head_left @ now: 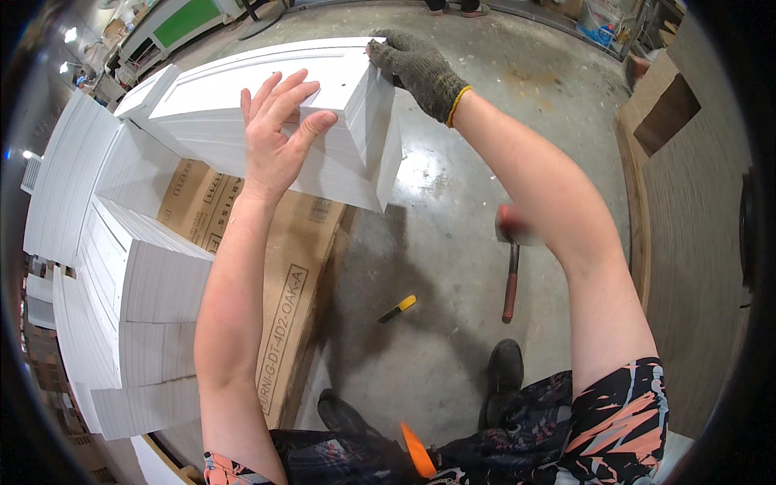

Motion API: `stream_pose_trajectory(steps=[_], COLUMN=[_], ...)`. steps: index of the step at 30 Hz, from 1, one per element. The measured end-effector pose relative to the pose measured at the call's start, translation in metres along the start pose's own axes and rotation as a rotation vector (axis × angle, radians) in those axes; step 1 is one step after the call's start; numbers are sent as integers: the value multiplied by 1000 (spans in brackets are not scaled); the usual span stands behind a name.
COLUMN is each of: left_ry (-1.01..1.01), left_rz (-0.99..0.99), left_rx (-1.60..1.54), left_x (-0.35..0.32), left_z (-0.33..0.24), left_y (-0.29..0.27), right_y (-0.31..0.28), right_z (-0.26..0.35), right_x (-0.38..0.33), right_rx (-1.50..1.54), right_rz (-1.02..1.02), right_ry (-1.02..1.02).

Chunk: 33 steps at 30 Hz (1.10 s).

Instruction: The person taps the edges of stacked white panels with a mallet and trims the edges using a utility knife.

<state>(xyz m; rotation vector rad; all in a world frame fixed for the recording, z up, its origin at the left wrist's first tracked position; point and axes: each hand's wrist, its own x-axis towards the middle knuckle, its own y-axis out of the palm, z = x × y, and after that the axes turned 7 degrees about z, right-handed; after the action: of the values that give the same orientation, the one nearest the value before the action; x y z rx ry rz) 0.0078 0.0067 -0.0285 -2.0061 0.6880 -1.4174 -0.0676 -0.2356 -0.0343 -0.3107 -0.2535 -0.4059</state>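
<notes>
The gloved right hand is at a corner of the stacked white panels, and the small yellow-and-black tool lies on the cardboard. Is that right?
Not quite: the head view shows the small yellow-and-black tool lying on the floor, not on the cardboard. The gloved right hand is indeed at a corner of the stacked white panels.

Shows one left hand [279, 149] and one right hand [412, 69], with a single dark glove [440, 95] between the two, and two forearms [533, 174]. Includes two black shoes [505, 368], one hammer [513, 260], one yellow-and-black cutter [398, 308], one pointed orange strip [415, 449] and two feet [475, 10] of another person. Takes in at least one brown carton [311, 234], plus white boards [166, 283] stacked too tight to count.
</notes>
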Motion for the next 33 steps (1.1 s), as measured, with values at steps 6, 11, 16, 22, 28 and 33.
stream_pose_trajectory(steps=[6, 11, 16, 22, 28, 33], left_ry=[24, 52, 100, 70, 199, 152], left_rz=[-7, -21, -29, 3, -5, 15], left_rx=[10, 11, -38, -53, 8, -37], left_x=[-1, 1, 4, 2, 6, 6], left_z=[7, 14, 19, 21, 20, 18], left_y=[0, 4, 6, 3, 1, 1], right_y=[-3, -6, -13, -10, -12, -16], right_z=[12, 13, 18, 19, 19, 19], right_x=[-6, -7, -5, 2, 5, 5], right_rx=[-64, -120, -135, -124, -111, -99], right_rz=[82, 121, 147, 177, 189, 198], right_ry=[-40, -36, -63, -69, -69, -62])
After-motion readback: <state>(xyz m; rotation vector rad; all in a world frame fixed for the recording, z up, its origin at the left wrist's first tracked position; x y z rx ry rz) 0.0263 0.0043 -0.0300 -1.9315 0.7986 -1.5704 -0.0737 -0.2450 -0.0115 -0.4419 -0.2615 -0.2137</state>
